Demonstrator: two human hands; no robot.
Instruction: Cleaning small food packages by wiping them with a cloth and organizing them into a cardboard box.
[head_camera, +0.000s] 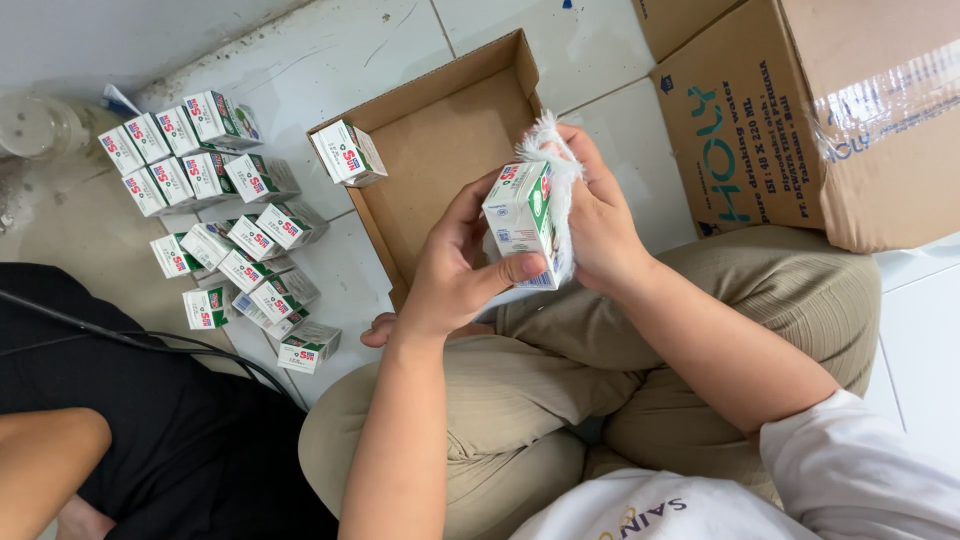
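Observation:
My left hand (455, 270) grips a small white and green carton (522, 222) from below, thumb across its front. My right hand (600, 225) presses a fluffy white cloth (556, 175) against the carton's right side and top. Both hands hover above my crossed legs in tan trousers, just in front of a shallow open cardboard tray (440, 150). One more carton (347, 152) of the same kind rests on the tray's left rim.
Several matching cartons (215, 200) lie in loose rows on the white tiled floor at the left. A large brown cardboard box (800, 110) stands at the upper right. Another person in black (130, 420) sits at the lower left, beside a black cable (150, 340).

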